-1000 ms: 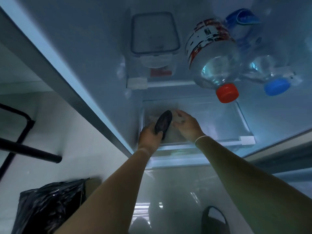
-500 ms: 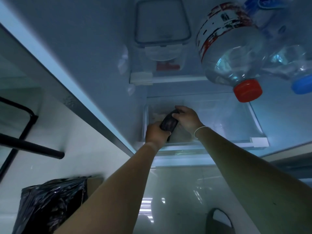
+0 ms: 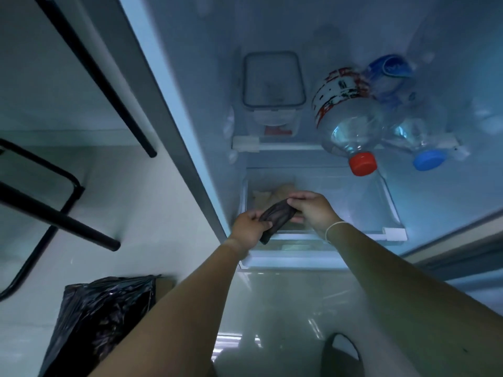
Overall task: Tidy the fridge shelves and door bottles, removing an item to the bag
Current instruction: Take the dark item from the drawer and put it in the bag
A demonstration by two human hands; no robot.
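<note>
Dark, limp item (image 3: 276,217), looks like thin plastic or cloth, can't tell which, held between both hands over the clear bottom drawer (image 3: 386,202) of the fridge. Left hand (image 3: 249,227) has fingers curled round its lower near end; a tail of it hangs below that grip. Right hand (image 3: 313,209) pinches the upper far end, thumb on top, fingers folded underneath. Item runs diagonally, near-left to far-right, stretched between the two grips, above the drawer's left half. Under it inside the drawer: pale crumpled stuff (image 3: 272,195), contents unclear. Thin white band (image 3: 333,227) on the right wrist. Shelf above the drawer carries a clear lidded container (image 3: 272,80) on the left, something red visible low in it. Right of that, two clear water bottles lying on their sides, caps toward the camera: red-cap bottle (image 3: 345,115) with a red-and-white label, and blue-cap bottle (image 3: 408,115) just beside it to the right, touching or nearly so. Black bin bag (image 3: 100,319) sits on the pale floor near-left, well apart from the fridge opening. Black metal tube frame (image 3: 54,213), likely a chair or stand, left of the fridge. Dark rounded shape (image 3: 341,355) at the bottom edge, can't identify.
</note>
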